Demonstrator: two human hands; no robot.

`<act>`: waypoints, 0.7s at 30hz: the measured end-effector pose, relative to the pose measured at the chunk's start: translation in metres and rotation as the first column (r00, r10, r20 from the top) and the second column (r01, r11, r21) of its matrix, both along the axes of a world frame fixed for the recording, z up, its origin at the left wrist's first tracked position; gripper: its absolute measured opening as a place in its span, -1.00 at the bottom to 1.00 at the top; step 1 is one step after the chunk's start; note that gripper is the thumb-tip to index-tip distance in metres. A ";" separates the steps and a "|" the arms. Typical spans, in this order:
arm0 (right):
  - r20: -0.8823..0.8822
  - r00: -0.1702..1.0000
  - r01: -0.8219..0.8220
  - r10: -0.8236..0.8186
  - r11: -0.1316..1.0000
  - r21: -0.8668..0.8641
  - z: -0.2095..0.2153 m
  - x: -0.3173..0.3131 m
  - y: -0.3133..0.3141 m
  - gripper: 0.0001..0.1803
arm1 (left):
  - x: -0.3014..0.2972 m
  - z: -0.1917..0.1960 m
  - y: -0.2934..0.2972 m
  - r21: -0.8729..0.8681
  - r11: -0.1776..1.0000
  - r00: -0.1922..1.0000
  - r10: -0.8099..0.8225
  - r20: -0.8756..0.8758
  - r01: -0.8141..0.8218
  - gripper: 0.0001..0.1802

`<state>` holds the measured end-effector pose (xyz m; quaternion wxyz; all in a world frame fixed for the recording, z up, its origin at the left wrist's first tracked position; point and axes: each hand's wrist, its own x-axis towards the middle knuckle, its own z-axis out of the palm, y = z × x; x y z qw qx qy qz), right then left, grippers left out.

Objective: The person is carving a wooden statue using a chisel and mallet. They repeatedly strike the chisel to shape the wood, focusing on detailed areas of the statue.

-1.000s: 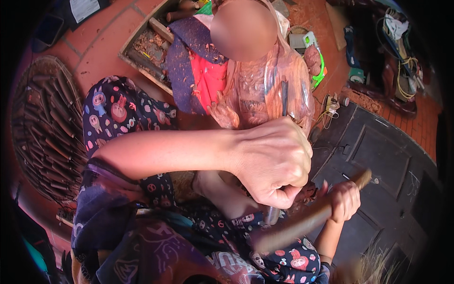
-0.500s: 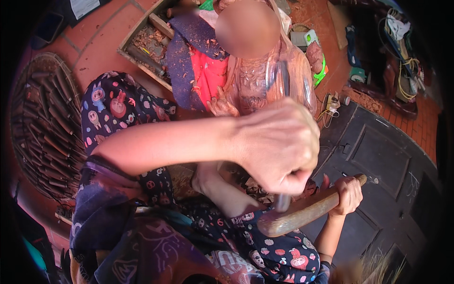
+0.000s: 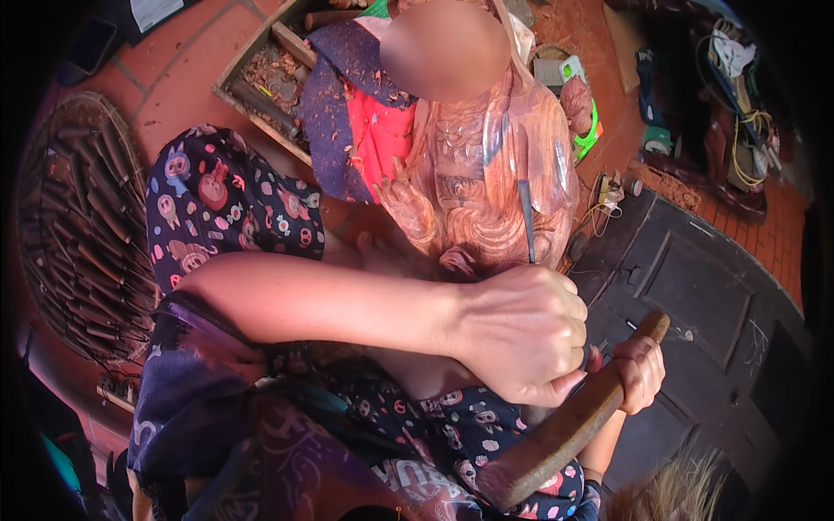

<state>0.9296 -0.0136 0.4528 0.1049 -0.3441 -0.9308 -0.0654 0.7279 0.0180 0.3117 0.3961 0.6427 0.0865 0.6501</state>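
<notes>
My left hand (image 3: 521, 334) is closed in a fist around a carving chisel, its wrist crossing the middle of the view. The chisel's thin dark shaft (image 3: 526, 217) sticks out beyond the fist and lies over the front of a reddish-brown carved wooden figure (image 3: 469, 195). Most of the chisel's handle is hidden by my fingers. To the right, my right hand (image 3: 638, 373) wraps around the narrow end of a worn wooden mallet (image 3: 556, 438). The mallet slants, its thick end low and nearest me, beside the butt of the chisel. The two appear apart.
A round basket (image 3: 82, 226) of several wooden-handled tools stands left. Beyond my knee sits a wooden tray (image 3: 261, 117) with shavings, next to red and dark cloth (image 3: 382, 130). A dark panelled board (image 3: 695, 295) lies right, with cords and a small box (image 3: 608, 195) near it.
My left hand has come down toward me with the chisel, uncovering more of the figure. The mallet's thick end has dropped nearer me, away from the chisel butt.
</notes>
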 end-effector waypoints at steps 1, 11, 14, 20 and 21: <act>0.015 1.000 -0.007 0.007 1.000 -0.010 0.001 0.001 0.000 -0.59 | 0.001 -0.003 0.002 0.007 1.000 1.000 -0.002 0.006 0.002 -0.69; 0.006 0.998 -0.063 0.063 0.998 -0.020 -0.002 0.010 0.002 -0.60 | -0.012 0.000 0.017 -0.046 0.999 1.000 -0.020 0.011 0.021 -0.68; 0.006 1.000 -0.019 0.019 1.000 -0.006 -0.002 0.009 -0.002 -0.63 | -0.009 0.000 0.020 -0.066 0.998 0.998 -0.020 0.066 0.024 -0.67; 0.003 0.999 -0.049 0.049 0.997 -0.060 -0.002 0.025 0.000 -0.68 | -0.016 -0.002 0.022 -0.052 0.999 0.999 -0.002 0.033 0.003 -0.69; 0.006 0.999 -0.045 0.046 0.997 -0.060 0.003 0.024 -0.003 -0.69 | -0.014 -0.001 0.022 -0.050 0.999 0.999 -0.012 0.046 0.014 -0.69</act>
